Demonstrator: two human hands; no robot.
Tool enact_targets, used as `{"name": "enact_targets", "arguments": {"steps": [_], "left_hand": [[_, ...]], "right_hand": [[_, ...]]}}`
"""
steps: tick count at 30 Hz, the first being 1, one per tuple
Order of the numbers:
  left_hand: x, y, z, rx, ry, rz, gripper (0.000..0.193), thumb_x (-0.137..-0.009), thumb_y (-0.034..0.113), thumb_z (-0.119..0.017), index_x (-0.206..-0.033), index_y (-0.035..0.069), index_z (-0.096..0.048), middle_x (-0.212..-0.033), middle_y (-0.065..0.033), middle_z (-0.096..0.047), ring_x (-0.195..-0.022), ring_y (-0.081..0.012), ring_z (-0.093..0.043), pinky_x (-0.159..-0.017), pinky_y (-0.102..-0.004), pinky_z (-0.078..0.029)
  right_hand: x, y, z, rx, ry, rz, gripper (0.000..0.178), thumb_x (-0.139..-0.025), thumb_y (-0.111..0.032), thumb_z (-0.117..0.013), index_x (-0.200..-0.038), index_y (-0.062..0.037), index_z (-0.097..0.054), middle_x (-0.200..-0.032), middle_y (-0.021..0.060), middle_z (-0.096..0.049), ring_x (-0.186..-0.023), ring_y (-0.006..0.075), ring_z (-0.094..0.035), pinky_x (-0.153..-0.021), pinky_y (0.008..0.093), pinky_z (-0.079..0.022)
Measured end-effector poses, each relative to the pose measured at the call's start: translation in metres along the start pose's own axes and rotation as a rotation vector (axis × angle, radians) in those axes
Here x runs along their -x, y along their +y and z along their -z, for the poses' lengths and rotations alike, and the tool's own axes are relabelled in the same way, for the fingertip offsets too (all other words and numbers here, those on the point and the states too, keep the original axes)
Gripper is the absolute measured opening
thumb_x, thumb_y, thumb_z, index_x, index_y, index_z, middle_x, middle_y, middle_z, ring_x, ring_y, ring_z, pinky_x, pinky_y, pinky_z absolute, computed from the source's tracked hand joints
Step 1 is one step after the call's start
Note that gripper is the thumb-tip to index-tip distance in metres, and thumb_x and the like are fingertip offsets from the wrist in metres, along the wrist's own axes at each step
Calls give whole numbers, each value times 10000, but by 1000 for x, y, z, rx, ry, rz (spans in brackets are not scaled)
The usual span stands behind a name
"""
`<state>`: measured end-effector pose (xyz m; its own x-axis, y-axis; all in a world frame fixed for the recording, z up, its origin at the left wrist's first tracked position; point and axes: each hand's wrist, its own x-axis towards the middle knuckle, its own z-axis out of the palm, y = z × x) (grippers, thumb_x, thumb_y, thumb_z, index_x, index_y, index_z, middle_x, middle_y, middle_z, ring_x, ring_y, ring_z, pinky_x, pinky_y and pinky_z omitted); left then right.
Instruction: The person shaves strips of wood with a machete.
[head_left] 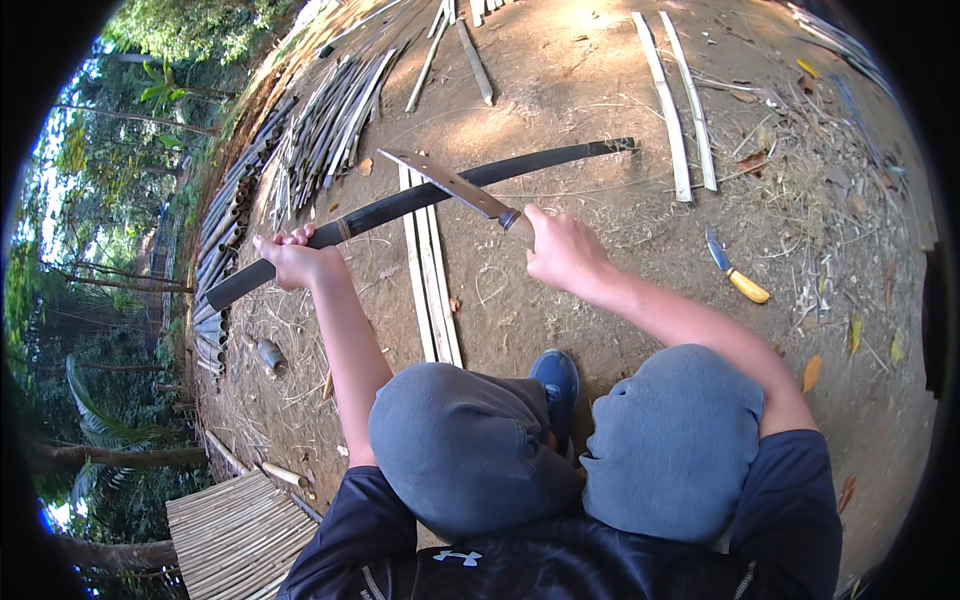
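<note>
My left hand (298,262) is closed around the near left part of a long dark bamboo pole (400,203), which slants up to the right across the view. In my right hand (560,248) is the handle of a machete (455,187) with a wide, straight-ended blade. Its blade crosses over the middle of the bamboo pole, pointing up and left; whether it touches the pole I cannot tell. Beneath them, pale split bamboo strips (432,280) lie on the ground, partly hidden by the pole.
A knife (735,268) with a yellow handle lies on the dirt at right. Two pale strips (668,115) are at the upper right. Stacked bamboo poles (225,235) line the left, near a bottle (270,355). A slatted bamboo mat (240,535) is at lower left.
</note>
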<state>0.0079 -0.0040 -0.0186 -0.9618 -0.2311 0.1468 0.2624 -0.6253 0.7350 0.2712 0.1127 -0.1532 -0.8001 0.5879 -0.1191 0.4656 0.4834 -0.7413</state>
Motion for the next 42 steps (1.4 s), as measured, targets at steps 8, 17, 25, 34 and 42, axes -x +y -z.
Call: {"name": "enact_targets", "arguments": {"steps": [8, 17, 25, 34, 42], "left_hand": [[-8, -4, -1, 19, 8, -3, 337, -994, 214, -573, -726, 85, -414, -602, -2, -381, -492, -136, -368, -469, -315, -392], [-4, -7, -12, 25, -37, -3, 339, -985, 198, -565, -711, 97, -392, -589, 6, -365, -474, -125, -347, -457, -298, -363], [-21, -11, 2, 5, -15, 5, 314, -979, 193, -566, -729, 92, -405, -607, 4, -365, -491, -138, -348, -497, -314, -410], [-16, -15, -1, -21, -20, 6, 312, -984, 199, -566, -744, 85, -403, -624, -6, -383, -504, -146, -359, -495, -317, -409], [-21, -16, 3, -45, -14, 15, 312, -994, 193, -556, -746, 84, -402, -628, 4, -367, -511, -138, -348, -510, -327, -425]], "right_hand": [[-15, 26, -1, -49, 54, -127, 373, -823, -43, -627, -1181, 27, -552, -787, 193, -691, -766, 319, -726, -682, 451, -587], [-21, 26, 5, -106, 62, -67, 314, -834, -1, -628, -1128, 65, -542, -712, 119, -636, -581, 211, -640, -442, 324, -497], [-26, 38, 5, -72, 113, -73, 320, -814, 25, -608, -1131, 28, -561, -706, 104, -636, -565, 221, -629, -446, 343, -493], [-32, 66, 7, -98, 172, -162, 343, -821, -7, -599, -1159, 28, -558, -707, 115, -638, -593, 226, -652, -472, 345, -526], [-32, 80, -2, -65, 134, -131, 339, -851, -7, -586, -1185, 37, -547, -739, 99, -625, -554, 187, -604, -429, 319, -472]]}}
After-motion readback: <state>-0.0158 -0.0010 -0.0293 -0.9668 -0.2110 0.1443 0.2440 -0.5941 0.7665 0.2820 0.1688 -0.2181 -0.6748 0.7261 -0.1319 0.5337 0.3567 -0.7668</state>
